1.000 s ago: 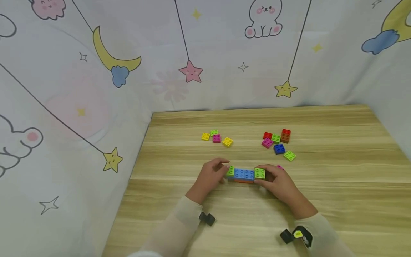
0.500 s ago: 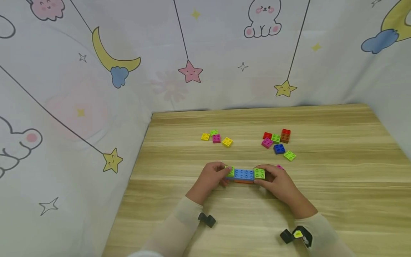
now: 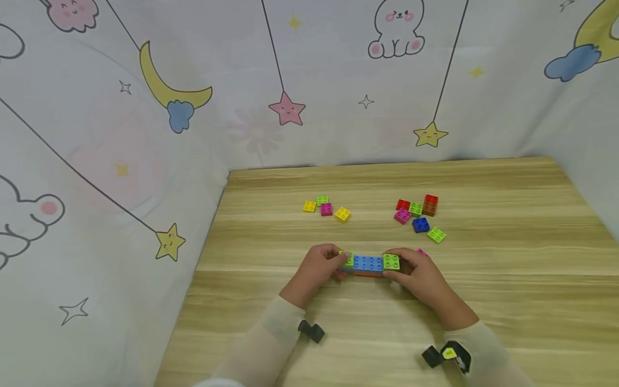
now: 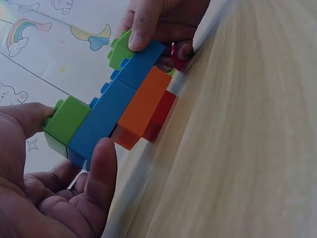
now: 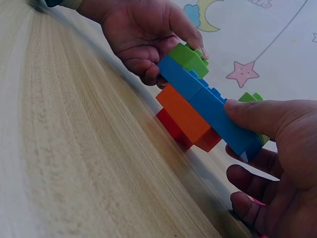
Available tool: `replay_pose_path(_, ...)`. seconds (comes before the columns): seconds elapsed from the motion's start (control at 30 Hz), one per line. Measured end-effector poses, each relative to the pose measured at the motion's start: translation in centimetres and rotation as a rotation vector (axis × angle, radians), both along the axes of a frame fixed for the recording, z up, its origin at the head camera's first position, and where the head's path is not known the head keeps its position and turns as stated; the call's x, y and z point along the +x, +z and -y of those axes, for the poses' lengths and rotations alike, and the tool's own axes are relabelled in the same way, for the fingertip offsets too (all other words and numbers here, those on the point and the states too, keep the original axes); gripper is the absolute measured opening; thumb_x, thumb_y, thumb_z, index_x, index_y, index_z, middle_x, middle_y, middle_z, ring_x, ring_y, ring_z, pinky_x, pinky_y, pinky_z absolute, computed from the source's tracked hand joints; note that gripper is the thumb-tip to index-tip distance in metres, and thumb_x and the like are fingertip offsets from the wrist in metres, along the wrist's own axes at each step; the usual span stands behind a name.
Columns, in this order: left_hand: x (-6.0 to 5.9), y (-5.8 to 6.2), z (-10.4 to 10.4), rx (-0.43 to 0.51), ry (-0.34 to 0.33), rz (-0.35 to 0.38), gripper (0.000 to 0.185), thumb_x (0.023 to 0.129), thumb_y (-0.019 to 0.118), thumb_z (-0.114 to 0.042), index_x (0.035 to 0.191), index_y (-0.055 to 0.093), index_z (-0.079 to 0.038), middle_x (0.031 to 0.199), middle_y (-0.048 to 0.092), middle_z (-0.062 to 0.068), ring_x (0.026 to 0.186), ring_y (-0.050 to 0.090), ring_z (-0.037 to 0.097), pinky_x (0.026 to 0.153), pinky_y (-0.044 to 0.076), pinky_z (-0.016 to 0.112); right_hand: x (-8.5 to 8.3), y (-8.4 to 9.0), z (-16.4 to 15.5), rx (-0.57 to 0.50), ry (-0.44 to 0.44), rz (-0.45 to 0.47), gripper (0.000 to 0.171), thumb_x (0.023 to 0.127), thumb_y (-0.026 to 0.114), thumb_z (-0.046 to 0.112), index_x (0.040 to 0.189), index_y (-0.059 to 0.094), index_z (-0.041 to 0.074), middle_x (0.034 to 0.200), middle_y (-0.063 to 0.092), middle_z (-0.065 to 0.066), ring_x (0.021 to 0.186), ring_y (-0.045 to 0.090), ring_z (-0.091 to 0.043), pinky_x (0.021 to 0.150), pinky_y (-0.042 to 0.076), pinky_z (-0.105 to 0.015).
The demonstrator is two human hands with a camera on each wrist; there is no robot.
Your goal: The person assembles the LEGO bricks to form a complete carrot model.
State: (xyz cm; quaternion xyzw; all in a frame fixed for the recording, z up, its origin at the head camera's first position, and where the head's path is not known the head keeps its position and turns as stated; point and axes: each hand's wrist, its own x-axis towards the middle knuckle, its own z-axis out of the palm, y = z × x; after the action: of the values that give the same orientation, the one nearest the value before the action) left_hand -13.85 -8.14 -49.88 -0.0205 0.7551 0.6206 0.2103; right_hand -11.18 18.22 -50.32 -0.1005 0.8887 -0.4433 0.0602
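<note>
Your left hand (image 3: 316,267) pinches the left end of the brick assembly (image 3: 369,264); your right hand (image 3: 419,274) grips its right end. Assembly sits on the surface (image 3: 508,258), near edge, centre. Loose bricks (image 3: 419,215) lie farther back, well apart.

A child's play corner at home, by the look of it; a pale wooden table (image 3: 483,301) stands hemmed in behind and at both sides by a cloth backdrop (image 3: 338,80) printed with moons, stars, clouds and rabbits; loose toy bricks (image 3: 419,214) lie on the table near the backdrop.
</note>
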Motion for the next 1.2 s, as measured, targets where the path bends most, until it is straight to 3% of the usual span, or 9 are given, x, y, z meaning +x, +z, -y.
replay_pose_path(0.13,-0.1,-0.6,-0.1,-0.032,0.004,-0.025,0.026,0.090,0.071,-0.035,0.088,0.068,-0.009,0.083,0.070,0.004,0.061,0.068,0.020,0.062,0.056,0.033,0.0,0.0,-0.1,-0.005,0.001,-0.003,0.042,0.082,0.079,0.036,0.120,0.067,0.023,0.116,0.065,0.005,0.093,0.053,-0.018,0.075,0.047,-0.029)
replay_pose_path(0.3,-0.3,-1.6,-0.2,-0.149,-0.009,-0.120,0.030,0.088,0.069,-0.047,0.094,0.070,-0.017,0.088,0.069,-0.001,0.063,0.068,0.019,0.063,0.054,0.033,0.0,0.0,-0.2,0.002,-0.008,-0.010,0.042,0.082,0.079,0.036,0.120,0.066,0.023,0.117,0.066,0.004,0.094,0.053,-0.017,0.078,0.047,-0.031)
replay_pose_path(0.43,-0.5,-1.9,-0.1,-0.250,0.017,-0.213,0.031,0.087,0.066,-0.055,0.099,0.071,-0.027,0.095,0.067,-0.009,0.078,0.064,0.013,0.072,0.053,0.032,0.0,0.0,-0.2,0.005,-0.011,-0.012,0.043,0.082,0.079,0.037,0.120,0.067,0.022,0.116,0.066,0.004,0.093,0.053,-0.017,0.076,0.047,-0.030)
replay_pose_path(0.57,-1.2,-2.3,0.3,-0.231,0.075,-0.299,0.030,0.089,0.063,-0.057,0.102,0.071,-0.031,0.100,0.067,-0.014,0.094,0.062,0.009,0.084,0.052,0.033,0.0,-0.1,-0.2,-0.012,-0.008,-0.005,0.043,0.081,0.079,0.038,0.120,0.066,0.023,0.112,0.065,0.004,0.089,0.052,-0.019,0.072,0.046,-0.029)
replay_pose_path(0.7,-2.7,-2.7,1.1,-0.183,0.115,-0.408,0.031,0.091,0.065,-0.049,0.107,0.071,-0.024,0.104,0.067,-0.011,0.097,0.062,0.009,0.087,0.053,0.032,-0.2,-0.2,-0.3,-0.031,-0.005,-0.014,0.043,0.081,0.079,0.038,0.119,0.067,0.024,0.109,0.065,0.005,0.087,0.052,-0.019,0.069,0.046,-0.028)
replay_pose_path(0.8,-4.2,-2.9,1.9,-0.215,0.137,-0.489,0.033,0.090,0.070,-0.042,0.113,0.070,-0.018,0.106,0.066,-0.008,0.095,0.062,0.011,0.083,0.054,0.032,-0.3,-0.3,-0.3,-0.039,-0.001,-0.027,0.043,0.081,0.079,0.038,0.119,0.067,0.024,0.108,0.065,0.005,0.086,0.052,-0.019,0.068,0.046,-0.027)
replay_pose_path(0.9,-5.9,-3.1,2.6,-0.293,0.165,-0.552,0.035,0.087,0.074,-0.036,0.115,0.070,-0.017,0.109,0.065,-0.006,0.098,0.059,0.012,0.084,0.052,0.033,-0.3,-0.4,-0.3,-0.044,0.001,-0.029,0.042,0.081,0.079,0.038,0.119,0.067,0.023,0.108,0.065,0.005,0.086,0.052,-0.019,0.068,0.046,-0.027)
replay_pose_path(1.07,-9.0,-3.4,3.6,-0.472,0.208,-0.641,0.037,0.080,0.080,-0.034,0.114,0.072,-0.022,0.110,0.068,-0.008,0.105,0.056,0.017,0.093,0.035,0.043,-0.1,-0.3,-0.2,-0.045,0.004,-0.020,0.041,0.082,0.079,0.035,0.119,0.067,0.022,0.109,0.065,0.004,0.085,0.052,-0.019,0.068,0.046,-0.026)
replay_pose_path(1.2,-10.7,-3.5,3.9,-0.545,0.205,-0.639,0.042,0.078,0.081,-0.034,0.118,0.071,-0.025,0.118,0.066,-0.008,0.111,0.053,0.021,0.093,0.029,0.046,-0.1,-0.2,-0.2,-0.048,0.003,-0.012,0.042,0.082,0.080,0.034,0.119,0.067,0.022,0.110,0.065,0.004,0.086,0.053,-0.019,0.069,0.047,-0.026)
